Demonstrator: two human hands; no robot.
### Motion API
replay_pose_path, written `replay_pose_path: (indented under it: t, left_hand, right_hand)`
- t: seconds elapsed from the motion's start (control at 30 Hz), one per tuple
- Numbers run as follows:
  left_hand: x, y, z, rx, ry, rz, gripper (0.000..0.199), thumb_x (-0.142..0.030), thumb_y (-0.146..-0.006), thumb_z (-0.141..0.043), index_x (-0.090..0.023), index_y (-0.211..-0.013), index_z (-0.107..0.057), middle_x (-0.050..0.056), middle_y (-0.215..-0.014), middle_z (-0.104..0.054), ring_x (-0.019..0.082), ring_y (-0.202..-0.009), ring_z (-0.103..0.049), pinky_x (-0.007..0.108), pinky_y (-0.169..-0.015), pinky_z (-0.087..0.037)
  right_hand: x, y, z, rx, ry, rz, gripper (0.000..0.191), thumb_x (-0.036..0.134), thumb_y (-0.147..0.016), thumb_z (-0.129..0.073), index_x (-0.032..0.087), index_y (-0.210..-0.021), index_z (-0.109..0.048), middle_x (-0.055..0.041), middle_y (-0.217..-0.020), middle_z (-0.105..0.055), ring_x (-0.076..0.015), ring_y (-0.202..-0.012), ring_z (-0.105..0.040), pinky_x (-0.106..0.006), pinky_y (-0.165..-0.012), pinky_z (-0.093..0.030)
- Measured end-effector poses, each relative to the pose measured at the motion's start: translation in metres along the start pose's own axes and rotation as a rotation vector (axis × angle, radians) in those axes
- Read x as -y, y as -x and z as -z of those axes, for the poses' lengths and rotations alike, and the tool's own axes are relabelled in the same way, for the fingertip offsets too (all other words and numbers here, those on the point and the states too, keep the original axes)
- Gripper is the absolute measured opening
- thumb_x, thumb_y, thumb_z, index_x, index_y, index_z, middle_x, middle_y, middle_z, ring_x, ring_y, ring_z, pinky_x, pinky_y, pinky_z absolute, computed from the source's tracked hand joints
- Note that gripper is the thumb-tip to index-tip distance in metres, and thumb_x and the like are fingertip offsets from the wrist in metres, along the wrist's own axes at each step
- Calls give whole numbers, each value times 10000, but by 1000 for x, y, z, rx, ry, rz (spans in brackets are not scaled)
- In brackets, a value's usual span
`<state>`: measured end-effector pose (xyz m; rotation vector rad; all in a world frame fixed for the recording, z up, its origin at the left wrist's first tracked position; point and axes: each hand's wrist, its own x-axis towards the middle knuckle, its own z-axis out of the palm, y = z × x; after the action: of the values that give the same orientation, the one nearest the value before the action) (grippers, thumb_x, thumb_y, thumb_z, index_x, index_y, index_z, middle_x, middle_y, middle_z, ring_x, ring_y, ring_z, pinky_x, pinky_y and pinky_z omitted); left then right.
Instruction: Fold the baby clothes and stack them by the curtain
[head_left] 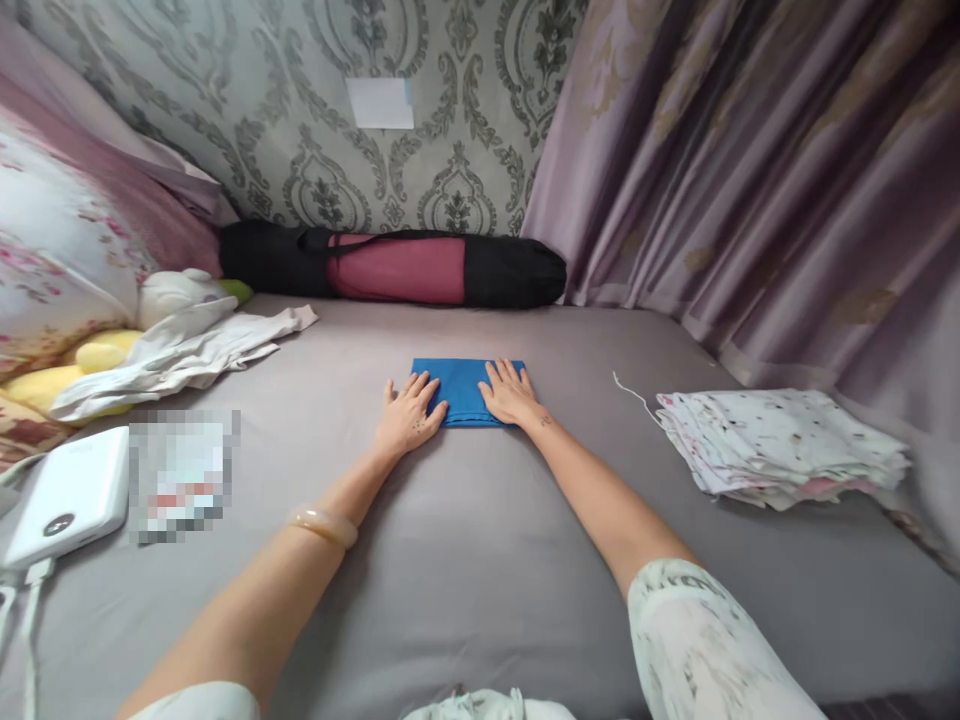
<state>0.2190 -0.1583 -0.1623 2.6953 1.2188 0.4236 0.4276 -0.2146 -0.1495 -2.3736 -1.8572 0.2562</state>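
A blue cloth (pixel 461 385), folded into a flat rectangle with layered edges toward me, lies on the grey bed sheet (pixel 480 540). On its left edge rests my left hand (pixel 410 412), palm down with the fingers spread. My right hand (pixel 510 393) presses flat on the right part of the cloth, fingers apart. Neither hand is wrapped around anything. The parts of the cloth beneath both palms are hidden.
Folded patterned fabric (pixel 780 445) with a loose cord is stacked at right. A black and red long bag (pixel 397 268) lies along the wall. At left are a white power bank (pixel 71 495) with cables, a crumpled pale cloth (pixel 187 350), and a blurred-out packet (pixel 184 475).
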Motion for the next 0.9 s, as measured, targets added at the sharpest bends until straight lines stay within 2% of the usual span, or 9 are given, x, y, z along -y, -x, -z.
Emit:
replay_pose_path:
  t: [0.1,0.2,0.4,0.53,0.6,0.67,0.77,0.83,0.9]
  left_hand:
    - [1,-1,-1,7,-7,4,544,-469,-959,-348,-224,-1432,-458,111,-1546,-369,286,-1448,-294,580,-1183,-65]
    - [1,-2,-1,19,-16,5,544,-474,-957,-343,-237,-1434,-454,105,-1551,-363,285,-1449,-293,579,-1183,-62]
    - [-1,0,0,43,-34,14,544,-467,-962,-324,-241,-1442,-440,97,-1565,-337,273,-1459,-269,565,-1186,-53]
    - [-2,-2,1,80,-37,10,557,-468,-968,-306,-223,-1455,-420,103,-1579,-305,288,-1466,-246,593,-1173,-41]
    - [0,-7,5,141,16,33,549,-470,-968,-306,-232,-1449,-424,90,-1580,-305,292,-1466,-245,603,-1168,-64]
    - [4,-14,12,164,109,109,534,-455,-978,-276,-235,-1440,-431,84,-1551,-369,274,-1442,-305,572,-1170,-142]
    - [13,-25,26,49,164,337,526,-451,-974,-283,-198,-1379,-505,130,-1419,-533,282,-1334,-460,515,-1122,-297]
    - [20,-31,33,4,117,490,503,-486,-937,-370,-183,-1256,-613,169,-1325,-591,332,-1277,-502,525,-1067,-357]
    - [26,-35,37,51,79,592,474,-523,-889,-456,-181,-1119,-689,191,-1270,-617,379,-1261,-501,536,-1027,-385]
  right_hand:
    - [-7,4,6,4,-54,-22,647,462,-1001,-157,127,-1552,-219,-98,-1629,-137,-234,-1499,-70,-455,-1202,-68]
    - [-15,12,9,-33,-51,-81,685,475,-997,-149,74,-1552,-180,-123,-1629,-97,-237,-1501,-44,-453,-1204,-49]
    - [-19,18,-2,3,-72,-133,717,490,-994,-159,39,-1552,-144,-139,-1627,-91,-246,-1499,-62,-440,-1204,-73]
    - [-21,13,1,13,-124,-129,699,488,-997,-198,63,-1552,-178,-127,-1626,-112,-244,-1498,-77,-435,-1202,-83]
    - [-27,10,10,10,-203,-130,658,461,-1005,-201,77,-1538,-247,-123,-1612,-190,-224,-1485,-163,-387,-1191,-153]
    - [-36,9,21,-32,-275,-176,578,397,-1014,-205,110,-1473,-407,-117,-1537,-386,-201,-1411,-352,-313,-1127,-288]
    - [-54,9,35,-71,-294,-304,458,316,-992,-297,148,-1189,-676,-113,-1221,-678,-227,-1160,-602,-283,-936,-448]
    - [-65,11,38,-51,-281,-359,394,323,-959,-391,141,-1000,-738,-125,-1023,-736,-255,-1031,-656,-291,-840,-482]
    - [-71,11,37,-30,-276,-406,364,371,-927,-468,139,-908,-747,-136,-923,-738,-266,-972,-668,-297,-790,-492]
